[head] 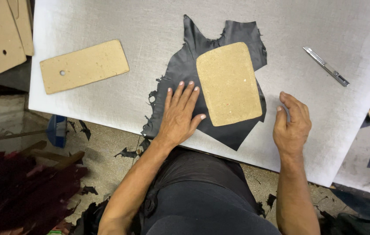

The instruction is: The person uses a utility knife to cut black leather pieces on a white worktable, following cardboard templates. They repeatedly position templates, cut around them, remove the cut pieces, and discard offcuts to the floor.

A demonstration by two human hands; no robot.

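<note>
A ragged piece of black leather (185, 65) lies on the white cutting board (280, 26). On top of it rests a tan rounded-rectangle template (229, 82). My left hand (179, 114) lies flat on the leather, fingers spread, just left of the template. My right hand (291, 124) hovers over the bare board to the right of the leather, fingers loosely curled, holding nothing.
A metal utility knife (326, 66) lies at the board's right. A long tan template with a hole (85, 65) sits at the left. More tan templates (4, 32) lie off the board's upper left. Black scraps (126, 152) litter the floor beside dark red hide (24, 191).
</note>
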